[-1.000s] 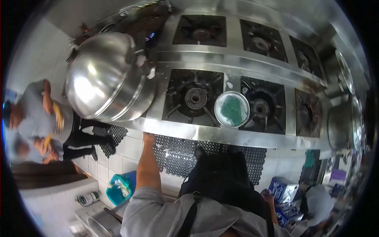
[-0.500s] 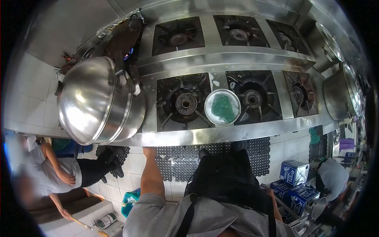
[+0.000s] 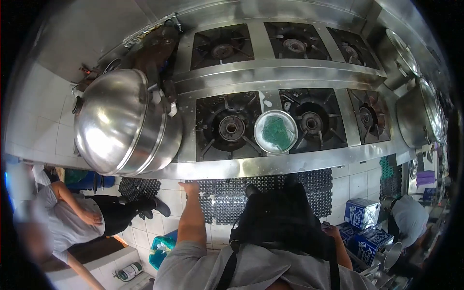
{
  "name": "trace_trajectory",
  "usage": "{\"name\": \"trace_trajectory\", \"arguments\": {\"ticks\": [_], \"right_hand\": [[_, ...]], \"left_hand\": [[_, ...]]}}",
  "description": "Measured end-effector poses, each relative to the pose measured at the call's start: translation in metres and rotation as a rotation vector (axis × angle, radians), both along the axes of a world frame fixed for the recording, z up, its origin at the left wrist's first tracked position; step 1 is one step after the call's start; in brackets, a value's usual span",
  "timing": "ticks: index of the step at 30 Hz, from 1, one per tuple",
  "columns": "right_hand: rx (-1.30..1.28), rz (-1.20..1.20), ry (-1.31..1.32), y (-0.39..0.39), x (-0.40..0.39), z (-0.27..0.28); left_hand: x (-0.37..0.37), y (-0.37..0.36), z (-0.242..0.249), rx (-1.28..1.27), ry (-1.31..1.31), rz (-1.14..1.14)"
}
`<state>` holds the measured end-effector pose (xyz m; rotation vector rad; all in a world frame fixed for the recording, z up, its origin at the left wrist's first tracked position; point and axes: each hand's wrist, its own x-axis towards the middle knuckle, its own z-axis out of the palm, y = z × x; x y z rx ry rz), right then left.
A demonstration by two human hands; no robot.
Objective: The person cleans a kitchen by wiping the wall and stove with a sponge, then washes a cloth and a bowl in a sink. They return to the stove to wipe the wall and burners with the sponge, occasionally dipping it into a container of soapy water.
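My left hand [image 3: 191, 186] is low at the front edge of the steel stove [image 3: 232, 168]. One finger or thumb points out to the left; the others are hidden or too small to make out. My right hand [image 3: 331, 231] is down by my right side, its fingers curled at a small dark thing I cannot make out. On the stove, between two front burners, sits a round metal bowl [image 3: 258, 140] with a green scouring pad [image 3: 276, 134] and whitish suds in it.
A large domed steel pot [image 3: 108, 125] stands at the stove's left end, tall pots [image 3: 416, 116] at the right. Blue-and-white tins [image 3: 361, 213] are stacked on the floor at right. One person [image 3: 77, 212] is at left, another [image 3: 408, 217] at right. Black matting [image 3: 222, 200] covers the floor.
The view has shifted slightly. My left hand now shows a digit sticking out leftward. My right hand has come up a little into view. The person at left has lowered an arm and shifted their legs.
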<state>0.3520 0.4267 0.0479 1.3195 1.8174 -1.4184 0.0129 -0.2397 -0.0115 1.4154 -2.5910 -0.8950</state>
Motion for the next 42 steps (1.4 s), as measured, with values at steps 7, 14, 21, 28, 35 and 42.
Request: {"name": "trace_trajectory", "arguments": {"ticks": [7,14,21,28,35,42], "right_hand": [[-0.043,0.232,0.054,0.044,-0.065,-0.030],[-0.128,0.701,0.024,0.061,-0.244,-0.065],[-0.196,1.087,0.024,0.069,-0.363,-0.075],[-0.237,1.382,-0.009,0.041,-0.392,-0.076],[-0.264,1.550,-0.030,0.037,-0.355,-0.068],[-0.345,1.505,0.032,0.081,-0.291,-0.057]], "left_hand": [[0.097,0.112,-0.084,0.609,-0.529,-0.715],[0.185,0.231,-0.050,0.455,-0.365,-0.623],[0.296,0.266,0.015,0.215,-0.260,-0.046],[0.409,0.399,0.050,0.324,-0.174,0.236],[0.500,0.496,0.009,0.640,-0.325,0.582],[0.516,0.533,0.011,0.829,0.209,0.807]]}}
